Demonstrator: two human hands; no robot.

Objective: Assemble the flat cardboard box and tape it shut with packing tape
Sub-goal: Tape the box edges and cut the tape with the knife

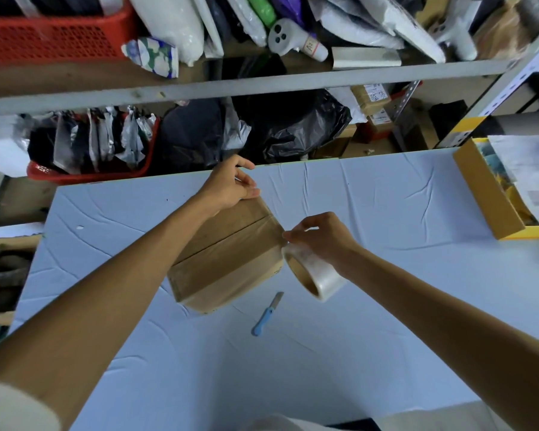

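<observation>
The table [386, 213], covered in a wrinkled pale blue cloth, fills the near half of the scene, and the cardboard box [227, 253] lies at its middle with flaps folded shut and the centre seam showing. A glossy band, probably tape, seems to run along the near half of its top and wrap over the near-left end. The left hand [231, 185] rests on the box's far corner, fingers fairly straight and thumb raised, pressing rather than gripping. The right hand [321, 237] grasps the tape roll [315, 275] just beside the box's right edge, fingertips pinched at the corner. To do this well, press the flaps firmly with the left hand, pull the tape taut and low so it lands flat over the seam, and rub out wrinkles before cutting. A blue knife [266, 315] lies near the box for that cut. On the far shelf, a white handheld device [290, 35] carries a label reading "A2"; print on the box's side is too small to read.
</observation>
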